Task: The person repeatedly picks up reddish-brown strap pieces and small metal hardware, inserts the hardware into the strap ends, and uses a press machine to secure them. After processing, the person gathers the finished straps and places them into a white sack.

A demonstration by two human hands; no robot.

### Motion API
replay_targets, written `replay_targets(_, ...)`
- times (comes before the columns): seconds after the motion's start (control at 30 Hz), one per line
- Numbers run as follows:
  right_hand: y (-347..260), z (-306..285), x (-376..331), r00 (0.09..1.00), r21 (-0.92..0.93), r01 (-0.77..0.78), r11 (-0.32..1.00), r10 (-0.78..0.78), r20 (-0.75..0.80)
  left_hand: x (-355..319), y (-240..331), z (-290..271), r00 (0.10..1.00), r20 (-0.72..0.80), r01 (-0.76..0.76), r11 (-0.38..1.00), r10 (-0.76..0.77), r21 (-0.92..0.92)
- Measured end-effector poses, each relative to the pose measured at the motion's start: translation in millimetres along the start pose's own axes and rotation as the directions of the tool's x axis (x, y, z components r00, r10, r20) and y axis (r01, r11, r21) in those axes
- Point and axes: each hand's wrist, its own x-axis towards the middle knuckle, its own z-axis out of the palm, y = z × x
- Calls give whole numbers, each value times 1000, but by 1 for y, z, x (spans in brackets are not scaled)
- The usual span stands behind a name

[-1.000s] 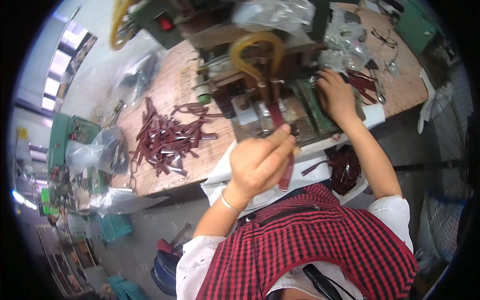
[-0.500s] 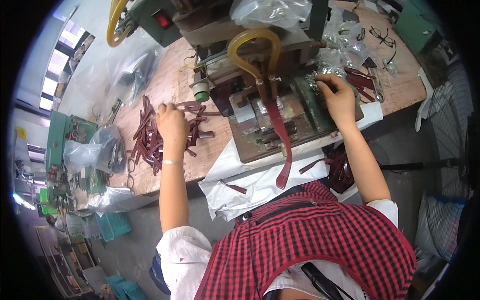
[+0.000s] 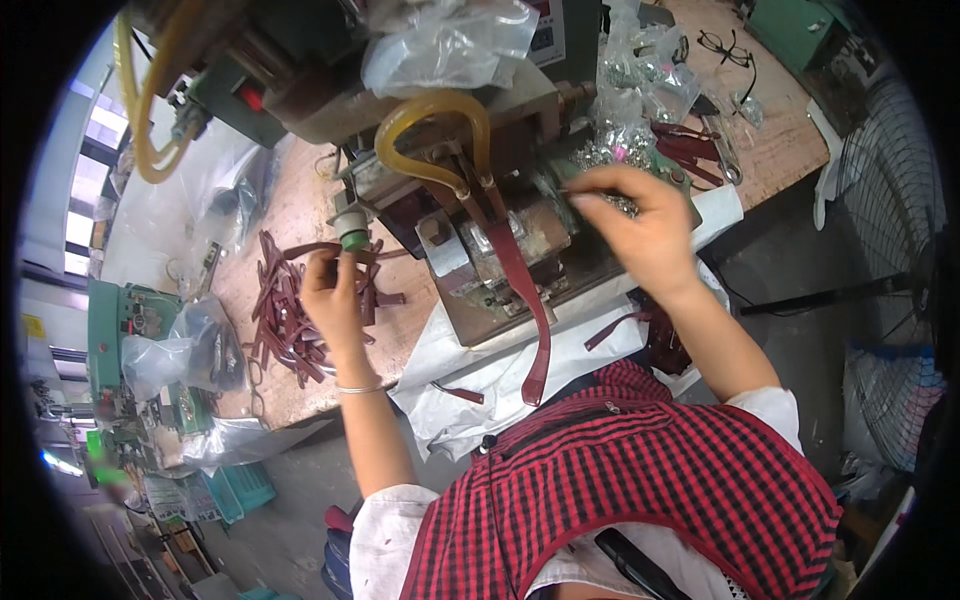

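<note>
A dark red glasses temple hangs from the press, its broad curved end toward me. My left hand is over a heap of similar temples at the left, fingers pinched on one temple beside the green knob. To the right of the clamped temple, my right hand is raised with thumb and forefinger close together, a little blurred. Whatever lies between those fingertips is too small to make out. Small shiny metal parts lie partly hidden behind that hand.
Clear bags of metal parts, more red temples and black glasses frames lie at the back right. A yellow hose loops over the press. White sheeting covers the front edge. A caged fan stands right.
My right hand has moved left from the metal parts toward the clamped temple. My left hand has closed on a temple at the heap. The view has shifted slightly.
</note>
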Motion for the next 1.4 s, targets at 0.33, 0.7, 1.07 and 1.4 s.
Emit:
replay_targets(0.33, -6, 63, 6, 990, 436, -129, 891, 144, -2, -51, 28, 33, 981, -166, 44, 945, -103, -323)
replay_targets(0.7, -52, 36, -13, 976, 407, -178, 896, 108, 189, -71, 135, 49, 659, 195, -746, 664, 726, 48)
replay_targets(1.07, 106, -24, -5, 982, -721, 43, 691, -161, -95, -63, 124, 89, 490, 265, -869, 490, 831, 70)
replay_targets(1.4, 97, -12, 13, 946, -678, 34, 734, -242, -214, -99, 137, 59, 707, 291, -692, 716, 645, 93)
